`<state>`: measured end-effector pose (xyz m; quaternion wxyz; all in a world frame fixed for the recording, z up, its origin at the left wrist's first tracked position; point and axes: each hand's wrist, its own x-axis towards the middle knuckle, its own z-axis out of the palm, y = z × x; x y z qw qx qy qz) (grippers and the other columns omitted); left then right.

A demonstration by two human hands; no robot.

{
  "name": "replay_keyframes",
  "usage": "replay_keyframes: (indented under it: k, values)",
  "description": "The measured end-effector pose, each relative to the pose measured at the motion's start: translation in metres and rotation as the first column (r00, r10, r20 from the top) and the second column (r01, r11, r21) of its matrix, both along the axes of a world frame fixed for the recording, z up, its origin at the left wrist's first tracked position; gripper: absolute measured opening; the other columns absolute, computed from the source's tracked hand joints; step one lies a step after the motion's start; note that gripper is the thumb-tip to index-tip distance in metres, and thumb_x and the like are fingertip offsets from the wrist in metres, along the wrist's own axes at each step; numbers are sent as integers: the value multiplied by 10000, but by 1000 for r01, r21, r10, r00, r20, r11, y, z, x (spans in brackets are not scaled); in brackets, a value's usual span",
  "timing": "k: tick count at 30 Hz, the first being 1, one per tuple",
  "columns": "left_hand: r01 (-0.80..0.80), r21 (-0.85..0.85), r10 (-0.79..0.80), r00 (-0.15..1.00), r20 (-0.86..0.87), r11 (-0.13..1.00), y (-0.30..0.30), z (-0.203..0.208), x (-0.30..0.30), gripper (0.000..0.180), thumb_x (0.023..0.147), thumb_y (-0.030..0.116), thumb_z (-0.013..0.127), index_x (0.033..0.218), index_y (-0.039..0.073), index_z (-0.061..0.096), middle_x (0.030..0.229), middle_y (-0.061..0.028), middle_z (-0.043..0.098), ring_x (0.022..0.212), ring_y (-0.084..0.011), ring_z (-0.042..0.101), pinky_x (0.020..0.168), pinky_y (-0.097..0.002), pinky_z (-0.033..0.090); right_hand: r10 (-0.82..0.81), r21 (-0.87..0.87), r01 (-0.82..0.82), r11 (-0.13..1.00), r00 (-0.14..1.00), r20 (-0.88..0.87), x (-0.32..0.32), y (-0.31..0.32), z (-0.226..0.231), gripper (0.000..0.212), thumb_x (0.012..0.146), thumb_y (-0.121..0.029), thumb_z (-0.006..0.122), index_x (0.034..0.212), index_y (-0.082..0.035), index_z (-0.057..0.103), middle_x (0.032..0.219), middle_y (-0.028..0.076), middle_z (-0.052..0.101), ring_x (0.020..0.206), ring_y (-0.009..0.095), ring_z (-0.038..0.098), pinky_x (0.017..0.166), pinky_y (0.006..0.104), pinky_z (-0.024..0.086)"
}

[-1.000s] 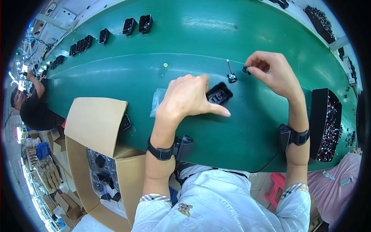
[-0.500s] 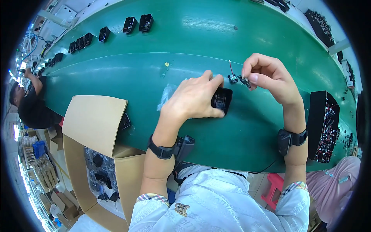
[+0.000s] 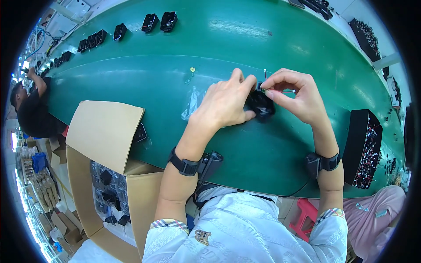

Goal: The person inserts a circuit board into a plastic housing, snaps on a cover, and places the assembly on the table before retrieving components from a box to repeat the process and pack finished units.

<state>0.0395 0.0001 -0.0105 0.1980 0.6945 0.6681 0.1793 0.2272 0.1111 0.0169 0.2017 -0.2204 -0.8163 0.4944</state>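
Observation:
My left hand [image 3: 224, 101] is curled around the left side of a small black plastic housing [image 3: 263, 107], thumb at its near end, holding it against the green bench. The housing is blurred. At its upper right edge my right hand [image 3: 294, 93] is closed, thumb and forefinger pinching a small part on a red wire [image 3: 285, 91]. The part itself is mostly hidden by the fingertips. Another thin red wire with a white plug [image 3: 265, 71] stands up just beyond the fingers. Left of my left hand lies a clear plastic bag [image 3: 191, 104].
An open cardboard box [image 3: 101, 131] with bagged black parts stands at the left. A black tray [image 3: 357, 149] of small wired parts is at the right. Black housings [image 3: 169, 22] line the far bench. A co-worker [image 3: 33, 105] sits at far left; a pink-clothed person [image 3: 372, 215] is at lower right.
My right hand has moved left and down with its small part, from beside the housing to the housing's edge. The housing has shifted slightly right under my left hand.

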Motion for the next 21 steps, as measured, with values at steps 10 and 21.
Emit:
replay_keyframes:
  k: [10, 21]
  values:
    - [-63, 358, -156, 820, 551, 932, -2, 23, -17, 396, 793, 94, 751, 1179, 57, 670, 942, -47, 660, 671, -113, 541, 599, -257, 430, -45, 169, 77, 983, 981, -188, 0, -13, 9, 178, 817, 59, 703, 990, 23, 720, 970, 107, 694, 871, 161, 654, 775, 278, 533]
    - [47, 369, -341, 506, 792, 928, -1, 18, -21, 274, 841, 115, 779, 1096, 41, 713, 942, 10, 668, 645, -30, 449, 572, -204, 377, 52, 470, 104, 877, 950, -308, 2, -20, 29, 207, 753, 35, 759, 953, -14, 734, 901, 83, 695, 779, 157, 653, 679, 263, 508]
